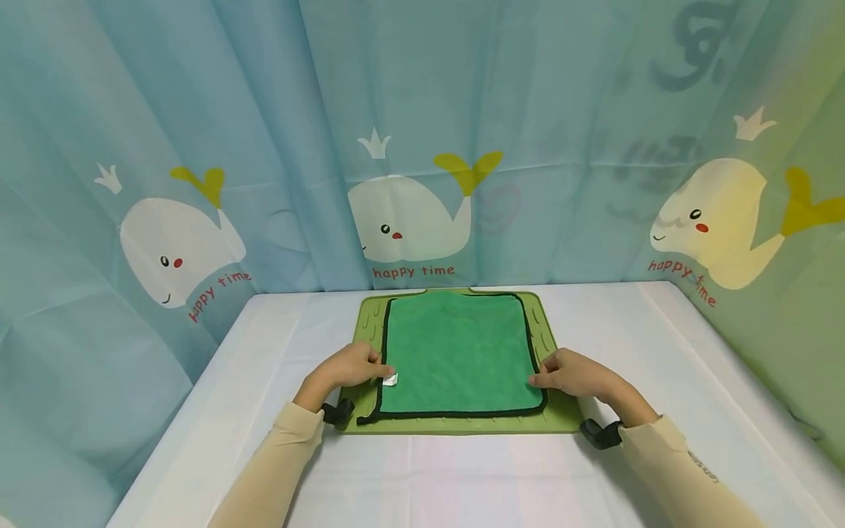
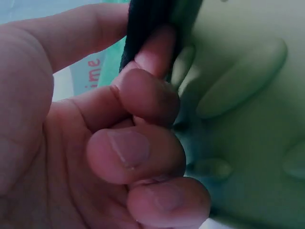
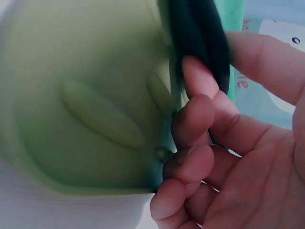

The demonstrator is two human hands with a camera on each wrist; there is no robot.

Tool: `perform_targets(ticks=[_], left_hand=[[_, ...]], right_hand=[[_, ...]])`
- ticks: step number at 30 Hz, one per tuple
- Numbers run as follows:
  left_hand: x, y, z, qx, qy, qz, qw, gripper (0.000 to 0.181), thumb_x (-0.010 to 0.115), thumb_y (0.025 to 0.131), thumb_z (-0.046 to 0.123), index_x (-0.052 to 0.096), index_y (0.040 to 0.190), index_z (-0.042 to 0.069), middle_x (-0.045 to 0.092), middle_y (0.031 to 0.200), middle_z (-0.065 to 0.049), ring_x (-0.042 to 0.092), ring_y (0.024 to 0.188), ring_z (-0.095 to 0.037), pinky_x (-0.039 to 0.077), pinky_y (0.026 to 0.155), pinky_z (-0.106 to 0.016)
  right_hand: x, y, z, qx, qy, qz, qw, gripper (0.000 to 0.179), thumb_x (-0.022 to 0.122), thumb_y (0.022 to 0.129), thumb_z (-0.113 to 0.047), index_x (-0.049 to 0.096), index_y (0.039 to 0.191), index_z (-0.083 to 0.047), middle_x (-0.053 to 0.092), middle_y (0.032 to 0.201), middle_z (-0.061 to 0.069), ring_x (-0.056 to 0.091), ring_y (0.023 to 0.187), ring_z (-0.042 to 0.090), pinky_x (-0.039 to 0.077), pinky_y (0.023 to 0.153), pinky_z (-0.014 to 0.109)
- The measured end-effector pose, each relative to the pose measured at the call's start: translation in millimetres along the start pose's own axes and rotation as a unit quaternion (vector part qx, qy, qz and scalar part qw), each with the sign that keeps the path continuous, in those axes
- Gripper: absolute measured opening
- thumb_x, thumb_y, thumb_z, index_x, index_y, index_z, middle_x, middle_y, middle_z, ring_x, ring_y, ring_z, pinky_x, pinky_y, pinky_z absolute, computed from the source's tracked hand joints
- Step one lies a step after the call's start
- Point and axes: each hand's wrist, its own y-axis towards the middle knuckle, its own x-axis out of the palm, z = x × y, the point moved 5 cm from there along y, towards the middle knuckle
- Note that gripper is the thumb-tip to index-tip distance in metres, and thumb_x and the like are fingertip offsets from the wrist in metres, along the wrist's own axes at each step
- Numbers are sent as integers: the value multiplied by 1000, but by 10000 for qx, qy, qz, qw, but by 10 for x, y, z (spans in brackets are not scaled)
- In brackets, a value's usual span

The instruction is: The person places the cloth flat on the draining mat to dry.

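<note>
A green cloth [image 1: 458,352] with a black bound edge lies spread over a light green ribbed board [image 1: 462,425]. My left hand [image 1: 353,367] pinches the cloth's left edge between thumb and index finger, beside a small white tag [image 1: 391,380]. On the opposite side my right hand [image 1: 574,372] pinches the right edge the same way. In the left wrist view the black edging [image 2: 138,33] sits between thumb and index, the other fingers curled close to the board. The right wrist view shows the dark edging [image 3: 202,38] held likewise, with the board's raised oval ribs [image 3: 102,114] beside it.
The board lies on a white-covered table [image 1: 462,484], its far side close to the table's back edge. Blue curtains [image 1: 561,88] printed with whales hang behind and at the sides. Dark straps [image 1: 601,434] circle both wrists.
</note>
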Motion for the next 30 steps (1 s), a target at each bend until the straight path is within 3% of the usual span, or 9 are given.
perform_targets(ticks=[6,12,16,25,30], left_hand=[[-12,-79,18,-2,52,-235,9997,57,70,97,29,35,53,20,26,50,9,19,48,-8,24,50,-26],[-53,-129,-52,-152,-92,-88,9998,54,68,99,30,40,53,20,30,49,8,21,47,-8,24,48,-25],[-39,-153,-81,-103,-221,-133,9996,54,68,99,31,42,53,19,32,49,7,23,47,-9,24,48,-25],[15,-238,-48,-58,-68,-83,9999,54,69,99,31,44,53,19,36,49,7,24,46,-8,23,47,-25],[48,-242,-37,-148,179,-82,9997,56,70,97,30,41,51,20,35,48,8,24,46,-7,23,48,-24]], right_hand=[[42,-95,-8,-76,-91,-24,9999,47,66,100,-28,42,61,-16,30,56,-8,25,52,8,26,51,23],[33,-181,10,237,132,19,9996,49,64,101,-32,41,61,-16,32,57,-7,25,53,9,27,52,24],[38,-209,20,194,184,18,9996,48,63,101,-31,41,61,-16,34,56,-7,25,52,9,26,52,24],[31,-235,34,181,234,109,9995,46,66,99,-31,44,61,-16,34,56,-8,24,52,8,23,51,23],[51,-229,36,62,121,-94,9999,45,66,99,-29,47,61,-15,36,56,-8,25,52,8,24,50,23]])
